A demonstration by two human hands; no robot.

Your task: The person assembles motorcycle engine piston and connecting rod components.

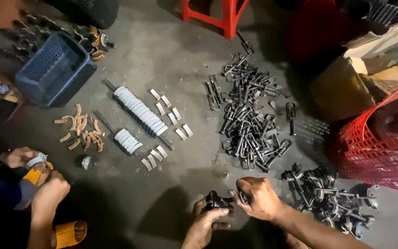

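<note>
We pinched a small dark metal part (pixel 217 201) in our left hand (pixel 207 224), our right hand (pixel 259 198) closed on its right end, low over the floor (pixel 171 60).

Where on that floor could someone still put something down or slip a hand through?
Bare concrete lies between the white curved pieces and the clip pile, and runs up to the red stool. Another patch sits below the white pieces, left of the left hand. It is crowded right of the right hand, among the dark parts and red basket.
</note>
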